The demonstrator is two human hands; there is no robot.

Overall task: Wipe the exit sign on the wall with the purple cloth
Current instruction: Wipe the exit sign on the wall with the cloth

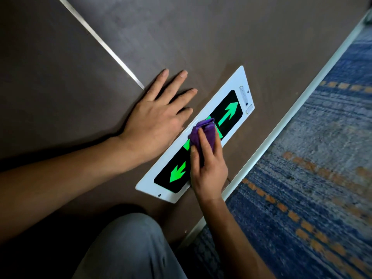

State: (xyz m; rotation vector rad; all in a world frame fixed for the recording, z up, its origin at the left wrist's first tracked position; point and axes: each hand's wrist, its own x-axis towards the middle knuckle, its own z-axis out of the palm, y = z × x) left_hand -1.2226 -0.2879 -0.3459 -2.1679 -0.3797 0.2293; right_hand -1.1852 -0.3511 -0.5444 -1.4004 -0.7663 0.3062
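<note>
Grey trouser knee (128, 248) lowest in view. Beyond it, the white-framed exit sign with black panel and green arrows (228, 113) sits low on the dark brown wall (181, 37), just above a blue patterned carpet (312, 178). The right hand (207, 164) grips a bunched purple cloth (203, 133) against the sign's middle, seemingly pressing. The left hand (159, 115) lies flat and spread on the wall, fingertips near the frame.

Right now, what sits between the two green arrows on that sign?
In the head view, the purple cloth under the right hand covers the exit sign's middle.
</note>
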